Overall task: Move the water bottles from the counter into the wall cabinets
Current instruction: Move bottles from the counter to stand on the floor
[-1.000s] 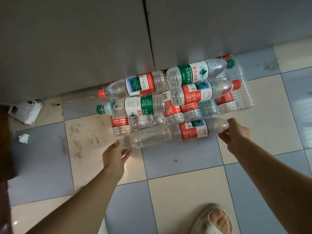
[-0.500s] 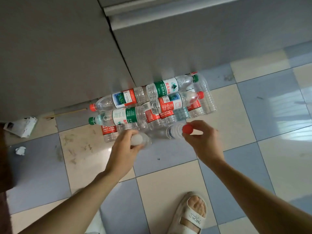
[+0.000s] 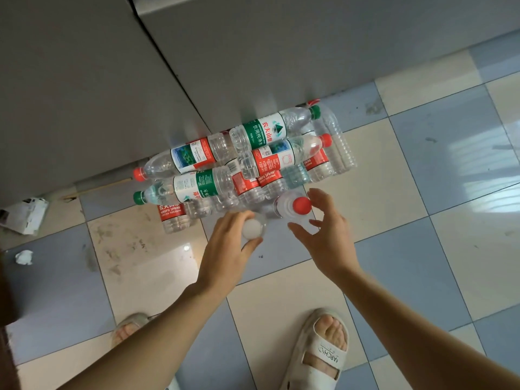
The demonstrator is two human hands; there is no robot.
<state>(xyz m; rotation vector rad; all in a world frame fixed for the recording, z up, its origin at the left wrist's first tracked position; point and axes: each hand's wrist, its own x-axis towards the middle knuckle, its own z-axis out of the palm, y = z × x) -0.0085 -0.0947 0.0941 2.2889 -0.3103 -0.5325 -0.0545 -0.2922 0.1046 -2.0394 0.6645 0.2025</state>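
We're looking down at a tiled floor point(image 3: 394, 170) w/ a pile of water bottles point(image 3: 242, 161) lying on their sides, stacked against the base of grey cabinet doors point(image 3: 84, 80). None are on a counter or in a cabinet in this view. Most have red labels & red caps; two carry green labels & green caps, one at the top right of the pile point(image 3: 270, 129), one at the lower left point(image 3: 191, 188).

Our left hand point(image 3: 230, 249) is wrapped round a clear bottle w/ a white cap point(image 3: 251, 229), fingers point(image 3: 251, 244) closed on its neck end, cap pointing up toward the camera. That bottle sits at the near edge of the pile; can't tell if it's lifted off the floor.

Our right hand point(image 3: 326, 235) is just beside a red-capped bottle point(image 3: 292, 205), also cap-up toward us. Its fingers are spread & loose, thumb below the cap, other fingertips right of it; not gripping, and we can't tell if any fingertip touches the cap.

Both forearms reach in from the bottom edge. Two feet in pale sandals stand on the tiles, right one point(image 3: 318, 353) fully seen, left one point(image 3: 129, 327) partly hidden by the left arm.

Far left: a torn cardboard box point(image 3: 24, 215) by the cabinet base, a crumpled paper scrap point(image 3: 24, 257) near it, & a thin stick point(image 3: 98, 188) lying along the cabinet foot.
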